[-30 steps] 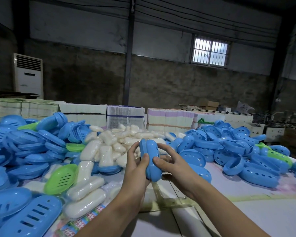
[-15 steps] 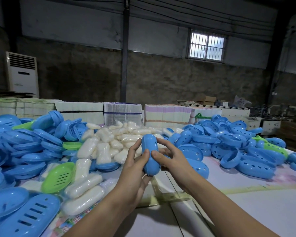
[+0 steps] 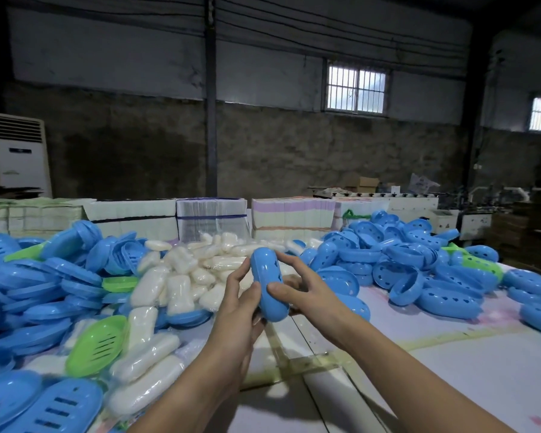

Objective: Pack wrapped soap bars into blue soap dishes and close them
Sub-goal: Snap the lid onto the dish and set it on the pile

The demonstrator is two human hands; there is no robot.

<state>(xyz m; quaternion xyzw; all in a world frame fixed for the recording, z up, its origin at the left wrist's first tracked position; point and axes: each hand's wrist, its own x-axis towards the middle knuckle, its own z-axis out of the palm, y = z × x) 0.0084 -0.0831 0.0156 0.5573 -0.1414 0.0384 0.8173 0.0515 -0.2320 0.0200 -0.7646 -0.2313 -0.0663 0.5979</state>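
A closed blue soap dish [image 3: 268, 282] is held on edge above the table, between both hands. My left hand [image 3: 239, 304] grips its left side, thumb on the near face. My right hand [image 3: 300, 289] grips its right side, thumb on the front and fingers over the top. Small holes show on the dish's upper face. Whatever is inside is hidden. Behind it lies a heap of wrapped white soap bars [image 3: 181, 285]. Blue lids [image 3: 44, 285] are piled at the left and blue perforated dish bases [image 3: 419, 270] at the right.
Green dish parts [image 3: 97, 345] lie among the blue ones at the left, and another green piece [image 3: 481, 267] at the right. Bundled flat cartons [image 3: 211, 220] line the table's far edge. The white table top [image 3: 450, 385] shows at the near right.
The dish has turned in my hands, so its holed face shows. My right fingers have spread over its top. The camera has shifted slightly.
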